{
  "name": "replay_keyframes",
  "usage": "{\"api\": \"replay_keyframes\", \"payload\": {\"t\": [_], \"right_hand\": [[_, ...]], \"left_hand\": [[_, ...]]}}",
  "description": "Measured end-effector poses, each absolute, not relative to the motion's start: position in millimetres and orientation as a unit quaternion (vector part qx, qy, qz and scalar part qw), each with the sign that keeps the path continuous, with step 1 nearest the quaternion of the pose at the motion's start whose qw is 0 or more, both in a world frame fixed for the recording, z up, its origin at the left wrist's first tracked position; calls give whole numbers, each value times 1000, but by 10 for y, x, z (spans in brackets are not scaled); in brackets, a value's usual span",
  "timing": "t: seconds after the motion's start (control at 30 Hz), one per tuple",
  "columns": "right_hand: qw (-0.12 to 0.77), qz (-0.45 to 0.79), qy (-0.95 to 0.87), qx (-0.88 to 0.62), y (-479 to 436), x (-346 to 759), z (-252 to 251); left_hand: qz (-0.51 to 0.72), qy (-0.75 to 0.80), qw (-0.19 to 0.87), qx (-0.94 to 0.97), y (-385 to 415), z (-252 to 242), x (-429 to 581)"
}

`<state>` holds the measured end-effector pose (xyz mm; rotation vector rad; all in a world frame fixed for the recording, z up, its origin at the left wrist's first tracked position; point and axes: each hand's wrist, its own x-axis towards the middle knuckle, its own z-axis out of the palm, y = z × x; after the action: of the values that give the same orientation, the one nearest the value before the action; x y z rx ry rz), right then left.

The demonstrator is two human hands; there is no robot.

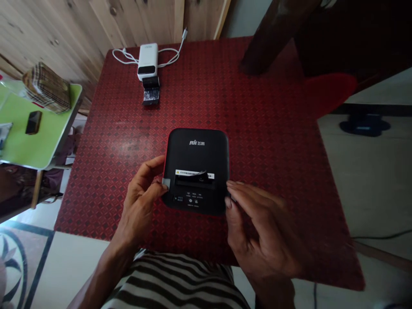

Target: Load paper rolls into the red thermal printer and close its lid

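Observation:
A black receipt printer with a white FEIE logo lies on the red patterned table, near its front edge. Its paper slot has a small dark piece sticking up, beside a white warning strip. My left hand grips the printer's left side, thumb on a grey tab at the edge and fingers along the side. My right hand is closed at the printer's right edge, its fingertips and thumb against that side. The printer's underside is hidden.
A white power bank with a white cable and a black strip lies at the back left of the table. Beside it stands a green table with a plaid box and a phone. A dark post rises behind.

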<state>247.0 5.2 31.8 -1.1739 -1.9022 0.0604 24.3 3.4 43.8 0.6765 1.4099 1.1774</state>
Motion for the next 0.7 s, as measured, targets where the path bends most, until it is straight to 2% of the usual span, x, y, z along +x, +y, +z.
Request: {"api": "replay_keyframes", "payload": {"t": [0.43, 0.7], "right_hand": [[444, 0, -770, -457, 9, 2437, 438], [331, 37, -856, -396, 545, 2402, 580]], "left_hand": [[515, 576, 549, 320, 11, 328, 225], [517, 548, 558, 347, -57, 260, 143]]}}
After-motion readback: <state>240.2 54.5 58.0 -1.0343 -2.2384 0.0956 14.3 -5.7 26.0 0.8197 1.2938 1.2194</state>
